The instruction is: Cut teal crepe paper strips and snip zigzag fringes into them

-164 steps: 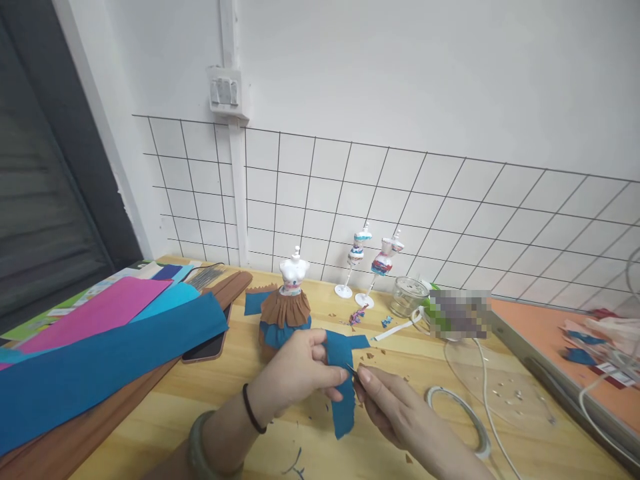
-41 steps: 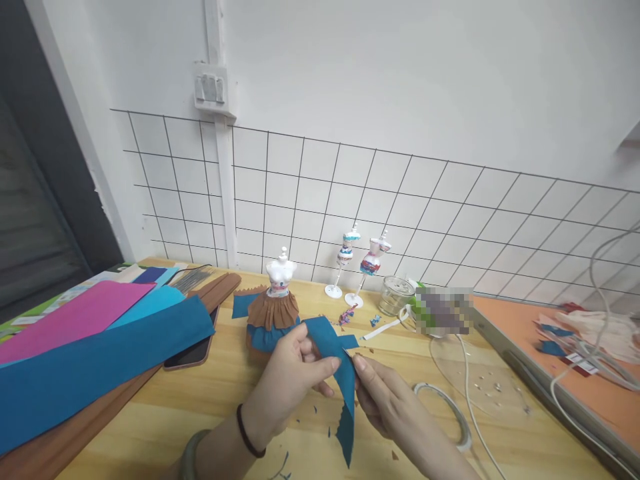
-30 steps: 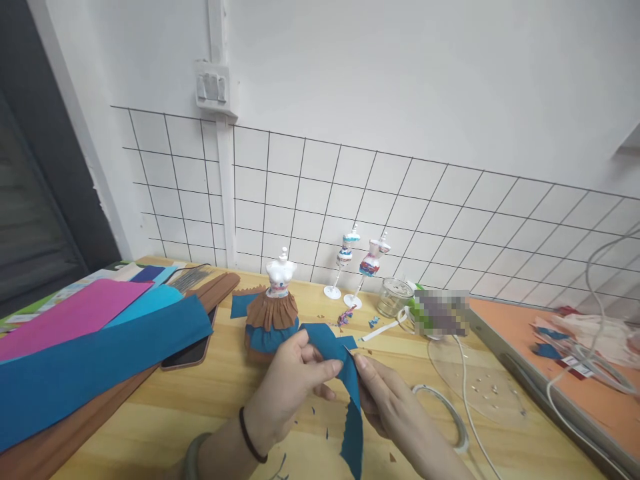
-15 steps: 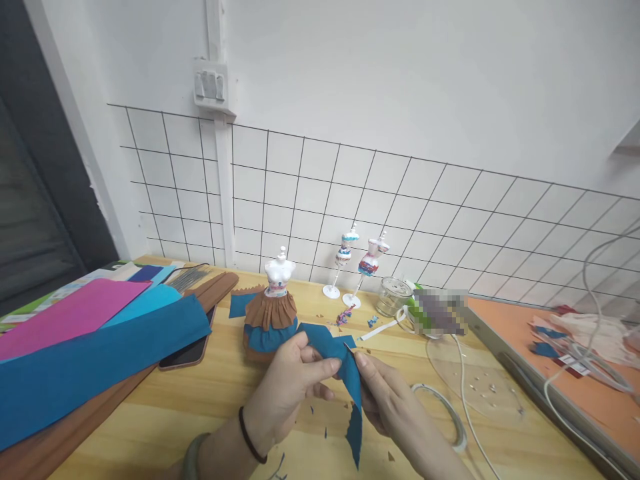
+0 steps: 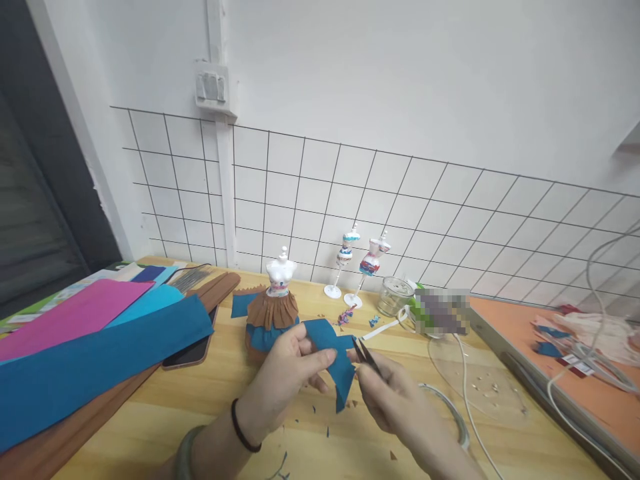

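A piece of teal-blue paper or cloth [image 5: 344,370] with an angular cut outline is pinched in my left hand [image 5: 287,377], thumb on top. My right hand [image 5: 395,400] is closed round small dark scissors [image 5: 369,360]; their blades are parted, with the tips by the piece's upper right corner. Just behind my left hand stands a small white dress form [image 5: 281,273] wearing a gathered brown and blue skirt [image 5: 273,312]. Two more dress forms [image 5: 345,257] on thin white stands are further back, wrapped in coloured strips.
Blue, pink and brown sheets [image 5: 105,360] lie at the left, partly over a phone [image 5: 193,351]. To the right are a glass jar [image 5: 395,297], a tape roll [image 5: 457,417], a white cable [image 5: 465,380] and a clear sheet with small bits [image 5: 490,383]. Scraps dot the wooden table.
The scissors have opened and drawn back from the blue piece, and my right hand has shifted right. The piece's lower end, which hung down long, now shows shorter.
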Demonstrator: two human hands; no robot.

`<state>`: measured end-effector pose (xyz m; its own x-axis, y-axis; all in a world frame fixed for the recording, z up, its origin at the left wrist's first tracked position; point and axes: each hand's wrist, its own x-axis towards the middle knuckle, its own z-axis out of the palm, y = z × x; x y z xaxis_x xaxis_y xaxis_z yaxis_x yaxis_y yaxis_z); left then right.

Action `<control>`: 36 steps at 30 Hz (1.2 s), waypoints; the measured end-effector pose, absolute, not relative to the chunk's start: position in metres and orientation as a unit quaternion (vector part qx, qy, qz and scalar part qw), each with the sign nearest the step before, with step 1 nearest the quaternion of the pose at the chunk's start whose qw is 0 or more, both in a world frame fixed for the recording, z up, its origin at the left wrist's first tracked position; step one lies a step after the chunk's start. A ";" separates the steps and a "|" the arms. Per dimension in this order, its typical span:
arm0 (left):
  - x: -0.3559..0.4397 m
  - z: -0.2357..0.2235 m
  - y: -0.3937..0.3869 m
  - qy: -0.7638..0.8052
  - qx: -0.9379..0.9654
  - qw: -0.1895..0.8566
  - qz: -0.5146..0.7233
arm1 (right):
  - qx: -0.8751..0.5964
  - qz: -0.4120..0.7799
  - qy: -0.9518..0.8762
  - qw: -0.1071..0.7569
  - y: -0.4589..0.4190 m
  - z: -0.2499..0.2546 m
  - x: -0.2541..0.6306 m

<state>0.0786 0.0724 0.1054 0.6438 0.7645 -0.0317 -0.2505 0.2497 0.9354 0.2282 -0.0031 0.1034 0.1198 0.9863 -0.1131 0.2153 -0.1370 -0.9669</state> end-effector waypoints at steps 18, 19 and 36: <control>0.073 0.114 0.075 0.259 0.532 0.740 0.319 | -0.577 0.518 -0.482 0.408 -0.005 0.104 0.227; 0.072 0.114 0.076 0.260 0.542 0.736 0.311 | -0.581 0.516 -0.483 0.404 -0.006 0.104 0.227; 0.075 0.104 0.079 0.268 0.591 0.711 0.272 | -0.606 0.514 -0.488 0.361 -0.006 0.104 0.220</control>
<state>0.0753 0.0785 0.1039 0.7084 0.7034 -0.0586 -0.0705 0.1532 0.9857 0.2195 -0.0062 0.1045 -0.0042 0.9625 -0.2712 0.2201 -0.2636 -0.9392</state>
